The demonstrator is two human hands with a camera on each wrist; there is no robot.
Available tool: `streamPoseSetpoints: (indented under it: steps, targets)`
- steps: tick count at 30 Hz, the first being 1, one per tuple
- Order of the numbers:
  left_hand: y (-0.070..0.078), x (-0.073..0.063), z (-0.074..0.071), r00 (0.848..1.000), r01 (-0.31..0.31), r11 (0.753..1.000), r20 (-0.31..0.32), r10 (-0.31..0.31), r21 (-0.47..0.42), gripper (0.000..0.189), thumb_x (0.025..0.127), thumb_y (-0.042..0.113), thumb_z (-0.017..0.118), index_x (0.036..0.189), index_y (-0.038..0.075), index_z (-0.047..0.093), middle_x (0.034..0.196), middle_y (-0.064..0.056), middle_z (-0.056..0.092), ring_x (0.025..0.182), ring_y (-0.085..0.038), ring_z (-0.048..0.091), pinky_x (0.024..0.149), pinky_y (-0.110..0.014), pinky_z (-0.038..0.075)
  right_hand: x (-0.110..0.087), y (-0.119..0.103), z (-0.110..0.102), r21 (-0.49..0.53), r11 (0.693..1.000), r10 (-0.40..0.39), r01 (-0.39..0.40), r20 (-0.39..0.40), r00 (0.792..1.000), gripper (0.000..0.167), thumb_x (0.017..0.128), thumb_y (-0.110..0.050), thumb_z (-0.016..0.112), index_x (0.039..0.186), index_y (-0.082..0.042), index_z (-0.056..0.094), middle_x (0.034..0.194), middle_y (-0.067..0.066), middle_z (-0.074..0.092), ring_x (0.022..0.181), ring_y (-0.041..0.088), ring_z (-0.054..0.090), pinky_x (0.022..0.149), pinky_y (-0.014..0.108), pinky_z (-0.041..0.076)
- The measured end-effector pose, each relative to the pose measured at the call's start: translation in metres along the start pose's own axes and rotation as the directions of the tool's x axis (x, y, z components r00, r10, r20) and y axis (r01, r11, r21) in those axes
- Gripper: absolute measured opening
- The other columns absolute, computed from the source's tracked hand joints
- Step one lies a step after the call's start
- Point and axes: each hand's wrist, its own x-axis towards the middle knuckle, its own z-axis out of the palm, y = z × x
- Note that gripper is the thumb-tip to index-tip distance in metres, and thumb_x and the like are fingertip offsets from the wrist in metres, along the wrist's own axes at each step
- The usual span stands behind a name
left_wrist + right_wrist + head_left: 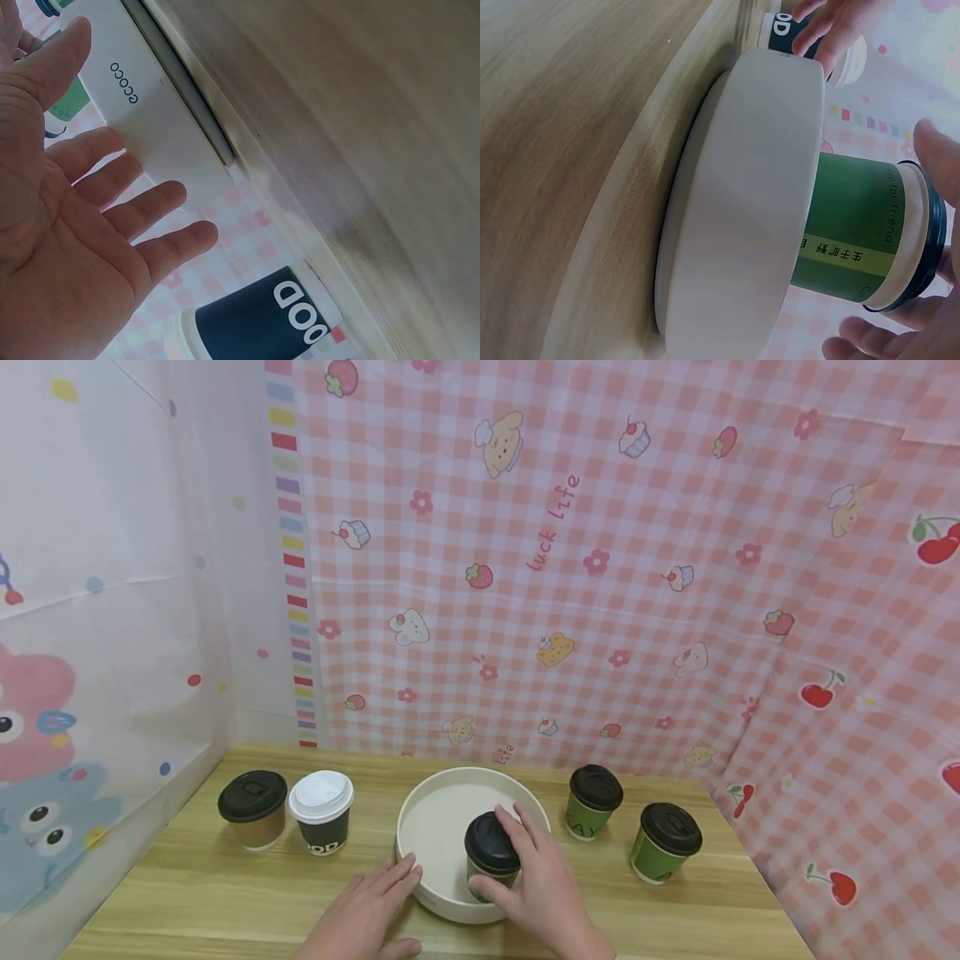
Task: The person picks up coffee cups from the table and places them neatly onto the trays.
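A round cream tray [427, 810] with a raised rim stands on the wooden table. Inside it, toward the front right, is a green paper cup [851, 225] with a black lid [491, 841]. My right hand [542, 881] grips this cup from the right, thumb at its near side and fingers about the lid. At the tray's left rim my left hand [367, 902] rests its extended fingertips. In the left wrist view that hand's fingers [161, 204] are spread beside the tray's outer wall, which bears the print "ecoco".
Left of the tray stand a brown cup [258, 832] with a black lid and a dark cup [325, 833] with a white lid. To its right are two green cups [588, 814] with black lids. Patterned cloth [450, 610] hangs behind the table [225, 902].
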Motion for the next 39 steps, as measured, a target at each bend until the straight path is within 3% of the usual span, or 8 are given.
streamPoseSetpoints:
  steps: [9,19,39]
  targets:
    - [0.001,-0.001,0.001,1.0,-0.001,1.0,-0.006,0.001,0.007,0.088,0.086,0.05,0.086,0.155,0.006,0.054,0.166,-0.015,0.049,0.146,-0.052,0.051,0.112,-0.075,0.046,-0.001,0.004,0.001,-0.007,0.999,-0.05,0.05,-0.02,0.999,0.102,0.078,-0.056,0.092,0.163,-0.025,0.045,0.162,0.022,0.049,0.144,0.048,0.054,0.107,0.067,0.054]
    - [0.0,-0.001,0.001,1.0,-0.006,1.0,-0.014,0.006,0.021,0.088,0.086,0.051,0.086,0.155,0.006,0.054,0.166,-0.016,0.049,0.145,-0.051,0.052,0.111,-0.074,0.047,-0.007,0.008,-0.005,0.001,1.0,0.001,-0.001,0.011,1.0,0.099,0.08,-0.056,0.09,0.163,-0.022,0.046,0.165,0.021,0.047,0.144,0.049,0.053,0.107,0.072,0.051]
    - [0.004,-0.001,0.004,0.999,-0.036,0.995,-0.032,0.039,0.097,0.091,0.084,0.056,0.084,0.154,0.006,0.054,0.162,-0.016,0.053,0.143,-0.052,0.054,0.11,-0.073,0.049,-0.029,0.031,-0.017,-0.068,0.995,0.067,-0.067,0.009,0.998,0.101,0.078,-0.053,0.092,0.158,-0.009,0.049,0.156,0.021,0.057,0.139,0.045,0.059,0.11,0.066,0.053]
